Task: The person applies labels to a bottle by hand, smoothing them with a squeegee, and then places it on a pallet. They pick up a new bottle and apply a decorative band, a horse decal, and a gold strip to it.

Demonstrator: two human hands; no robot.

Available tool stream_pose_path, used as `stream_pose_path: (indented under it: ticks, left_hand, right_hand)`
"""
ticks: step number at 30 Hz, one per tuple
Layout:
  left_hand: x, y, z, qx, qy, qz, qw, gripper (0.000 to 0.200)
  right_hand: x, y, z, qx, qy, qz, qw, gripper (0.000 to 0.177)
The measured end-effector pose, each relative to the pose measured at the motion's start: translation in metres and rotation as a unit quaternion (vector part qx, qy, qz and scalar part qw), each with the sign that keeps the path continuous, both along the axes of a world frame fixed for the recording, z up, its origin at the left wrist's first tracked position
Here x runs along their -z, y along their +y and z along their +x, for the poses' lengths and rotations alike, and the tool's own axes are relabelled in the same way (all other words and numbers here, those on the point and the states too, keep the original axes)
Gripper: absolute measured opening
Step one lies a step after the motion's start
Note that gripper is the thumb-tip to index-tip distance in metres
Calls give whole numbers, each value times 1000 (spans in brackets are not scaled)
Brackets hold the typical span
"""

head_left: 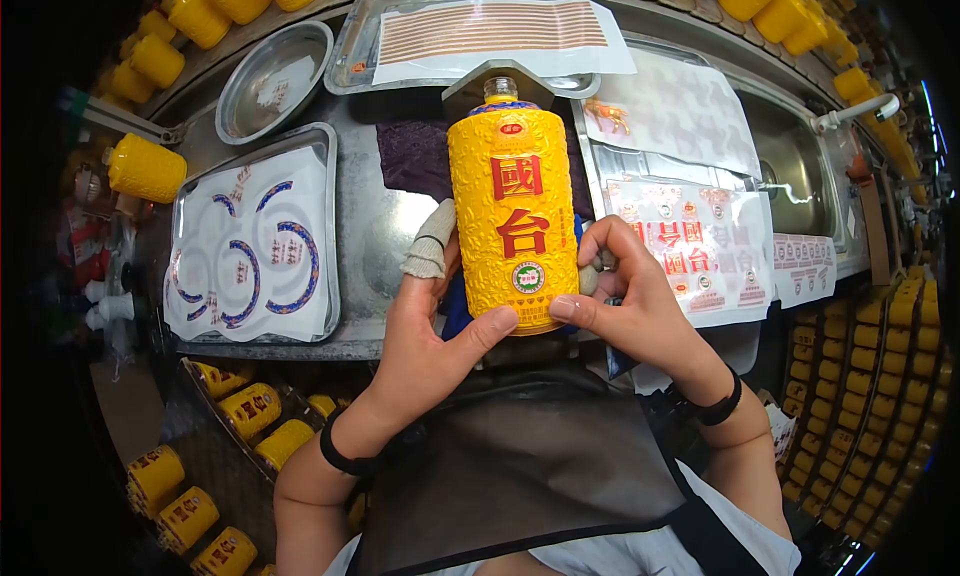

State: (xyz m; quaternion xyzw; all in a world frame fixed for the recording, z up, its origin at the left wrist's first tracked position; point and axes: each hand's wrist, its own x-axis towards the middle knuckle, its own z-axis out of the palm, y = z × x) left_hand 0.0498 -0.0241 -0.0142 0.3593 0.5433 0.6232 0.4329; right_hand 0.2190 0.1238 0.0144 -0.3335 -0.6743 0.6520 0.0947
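Note:
A yellow embossed bottle (510, 186) with large red characters and a round green-and-white label lies at the middle, its glass neck toward the back against a metal rest (540, 88). My left hand (425, 301) grips its lower left side, the thumb on the bottom edge and a fabric cover on one finger. My right hand (635, 291) holds the lower right side, thumb on the lower front by the small print. The fingers beneath the bottle are partly hidden. A dark purple cloth (415, 156) lies beside the bottle.
A tray (328, 226) with blue curved decals is at left, near a round metal dish (230, 106). Behind is a sheet of brown stripes (500, 38). Red-character decal sheets (735, 276) lie at right by a sink (800, 191). More yellow bottles (148, 168) surround the bench.

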Motion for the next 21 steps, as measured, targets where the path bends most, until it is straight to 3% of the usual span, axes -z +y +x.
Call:
stream_pose_path:
  ticks: [21]
  left_hand:
    - [1, -1, 0, -3, -2, 5, 1000, 86]
  right_hand:
    - [6, 1, 1, 0, 15, -15, 1000, 47]
